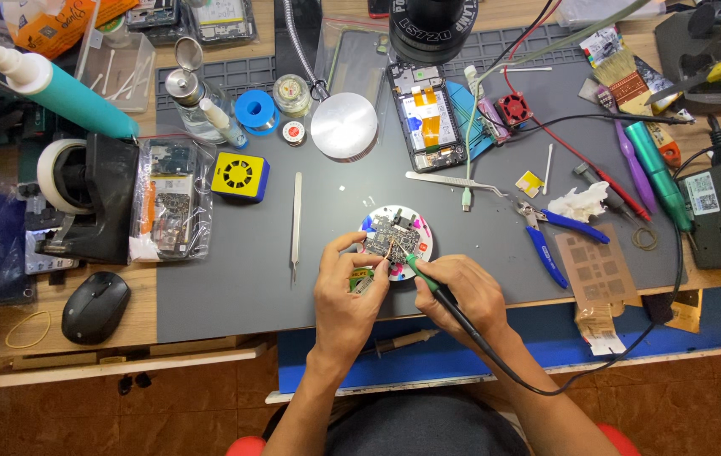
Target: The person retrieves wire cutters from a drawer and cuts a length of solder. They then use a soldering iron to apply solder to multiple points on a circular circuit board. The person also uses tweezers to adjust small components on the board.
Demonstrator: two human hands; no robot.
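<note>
A grey work mat (276,279) covers most of the wooden desk (6,359); its far edge is partly hidden by a black lens housing (432,25) cut off at the top of the view. At the left, a black tape dispenser (94,207) stands just beside a clear bag (170,211) holding circuit boards, its contents blurred by the plastic. An orange package (61,25) lies at the top left corner, cut off by the frame. An opened phone (426,118) lies face down at the mat's far middle. A black mouse (94,306) sits at the mat's left edge. A small square yellow and blue box (240,176) rests right of the bag. Near the front middle lies a round white disc (421,245) with coloured patches, carrying a small dark circuit board (394,236); the marks on both are too small to make out. The left hand (345,291) is closed, pinching a thin copper-coloured strand over the board, and it partly hides a small green piece (362,281) beneath it. The right hand (460,291) grips a green-handled soldering iron (421,275), tip touching the board.
</note>
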